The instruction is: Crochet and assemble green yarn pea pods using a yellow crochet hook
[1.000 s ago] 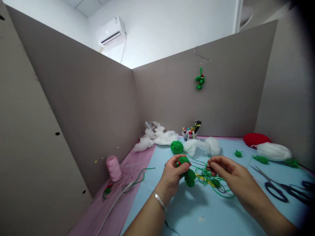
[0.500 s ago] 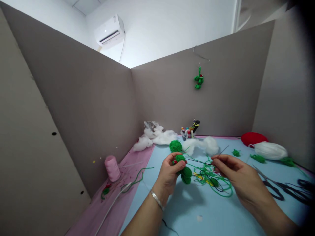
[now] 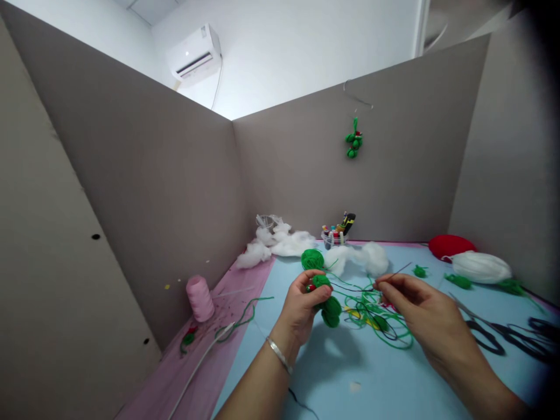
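My left hand [image 3: 304,306] is closed around a green crocheted piece [image 3: 331,310] with rounded lobes and a bit of red, held just above the blue table cover. Between thumb and fingertips, my right hand [image 3: 413,303] pinches a thin needle [image 3: 400,270] that points up and to the right. A dark thread [image 3: 352,288] runs from the green piece across to the right hand. Beneath and between the hands lies a loose tangle of green yarn [image 3: 400,344], with yellow bits and dark thread among it. Just behind the left hand sits a green yarn ball [image 3: 312,259].
White stuffing [image 3: 297,244] and a tub of tools [image 3: 335,238] stand at the back. Black-handled scissors [image 3: 485,338] and white yarn [image 3: 481,268] lie right. A pink thread cone [image 3: 200,298] and white cable [image 3: 196,370] are left. A green ornament [image 3: 353,143] hangs on the partition.
The needle in my right hand has tilted a little lower, and the dark thread hangs slightly slacker. My left hand and the green piece have hardly moved.
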`<control>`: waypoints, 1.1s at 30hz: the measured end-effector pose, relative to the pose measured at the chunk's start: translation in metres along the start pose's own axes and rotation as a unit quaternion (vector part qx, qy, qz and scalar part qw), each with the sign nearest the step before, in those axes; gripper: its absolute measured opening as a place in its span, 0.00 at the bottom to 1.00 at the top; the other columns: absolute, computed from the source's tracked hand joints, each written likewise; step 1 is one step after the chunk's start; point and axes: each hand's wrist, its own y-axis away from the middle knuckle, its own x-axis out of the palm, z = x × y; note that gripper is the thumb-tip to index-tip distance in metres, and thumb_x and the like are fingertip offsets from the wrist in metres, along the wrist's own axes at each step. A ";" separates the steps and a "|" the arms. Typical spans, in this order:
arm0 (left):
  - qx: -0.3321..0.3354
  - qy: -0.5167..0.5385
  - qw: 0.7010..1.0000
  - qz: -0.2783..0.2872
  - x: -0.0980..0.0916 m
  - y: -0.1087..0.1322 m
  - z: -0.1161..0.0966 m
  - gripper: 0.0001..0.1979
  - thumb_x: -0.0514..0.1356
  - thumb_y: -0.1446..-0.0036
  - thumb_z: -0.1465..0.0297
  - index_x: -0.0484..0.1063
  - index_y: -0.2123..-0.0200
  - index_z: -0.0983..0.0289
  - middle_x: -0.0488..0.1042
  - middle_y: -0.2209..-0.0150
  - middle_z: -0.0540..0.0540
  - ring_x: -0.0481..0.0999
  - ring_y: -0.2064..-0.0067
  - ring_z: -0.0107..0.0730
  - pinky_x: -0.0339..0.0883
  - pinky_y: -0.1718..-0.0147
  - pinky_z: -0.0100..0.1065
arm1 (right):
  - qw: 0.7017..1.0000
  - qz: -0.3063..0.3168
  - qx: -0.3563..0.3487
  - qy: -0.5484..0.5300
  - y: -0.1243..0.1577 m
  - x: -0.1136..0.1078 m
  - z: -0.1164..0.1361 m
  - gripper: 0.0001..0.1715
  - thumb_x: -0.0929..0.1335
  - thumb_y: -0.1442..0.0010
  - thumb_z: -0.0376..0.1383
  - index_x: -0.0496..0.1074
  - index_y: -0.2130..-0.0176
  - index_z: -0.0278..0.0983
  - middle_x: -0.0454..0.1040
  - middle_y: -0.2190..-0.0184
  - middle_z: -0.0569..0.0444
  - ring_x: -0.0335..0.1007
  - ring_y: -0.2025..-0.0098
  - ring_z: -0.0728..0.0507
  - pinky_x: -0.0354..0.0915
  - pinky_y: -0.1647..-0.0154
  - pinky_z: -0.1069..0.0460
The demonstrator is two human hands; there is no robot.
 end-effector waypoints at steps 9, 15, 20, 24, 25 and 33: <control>-0.022 0.016 1.000 -0.016 -0.002 -0.002 0.000 0.30 0.74 0.68 0.69 0.74 0.57 0.65 0.69 0.72 0.50 0.66 0.70 0.25 0.56 0.70 0.28 | 0.996 0.012 -0.039 0.073 -0.002 -0.002 -0.006 0.17 0.67 0.52 0.48 0.73 0.69 0.37 0.76 0.73 0.51 0.71 0.73 0.43 0.67 0.72 0.51; -0.036 0.028 0.999 0.011 0.001 -0.001 0.000 0.28 0.71 0.61 0.56 0.76 0.60 0.69 0.68 0.72 0.52 0.65 0.71 0.26 0.60 0.69 0.30 | 0.985 0.042 -0.075 0.151 0.000 -0.004 -0.005 0.15 0.64 0.46 0.47 0.70 0.70 0.39 0.78 0.75 0.52 0.73 0.74 0.43 0.65 0.75 0.52; -0.053 0.019 0.998 0.018 0.002 0.000 0.001 0.27 0.72 0.63 0.59 0.76 0.60 0.68 0.68 0.72 0.52 0.67 0.71 0.26 0.60 0.69 0.31 | 0.964 0.088 -0.135 0.211 0.009 0.002 -0.001 0.12 0.63 0.45 0.44 0.71 0.70 0.41 0.77 0.77 0.55 0.72 0.76 0.43 0.63 0.74 0.50; -0.065 0.035 0.997 0.004 0.000 0.000 0.002 0.27 0.76 0.71 0.67 0.75 0.63 0.65 0.70 0.71 0.50 0.70 0.69 0.28 0.61 0.67 0.32 | 0.947 0.121 -0.193 0.226 0.016 0.006 0.000 0.10 0.64 0.45 0.42 0.73 0.68 0.41 0.78 0.70 0.54 0.73 0.68 0.42 0.64 0.66 0.49; -0.065 0.041 0.997 0.006 0.000 0.000 0.002 0.27 0.76 0.72 0.69 0.75 0.64 0.65 0.70 0.71 0.50 0.70 0.70 0.28 0.61 0.67 0.32 | 0.941 0.126 -0.215 0.229 0.017 0.007 0.001 0.10 0.64 0.44 0.41 0.73 0.68 0.41 0.77 0.69 0.54 0.73 0.68 0.42 0.64 0.65 0.49; -0.062 0.061 0.996 0.010 -0.003 -0.002 0.005 0.26 0.76 0.72 0.72 0.74 0.64 0.65 0.71 0.74 0.48 0.69 0.73 0.25 0.62 0.70 0.30 | 0.902 0.089 -0.349 0.238 0.019 0.004 0.007 0.11 0.63 0.39 0.36 0.75 0.66 0.40 0.73 0.71 0.53 0.70 0.71 0.45 0.64 0.70 0.51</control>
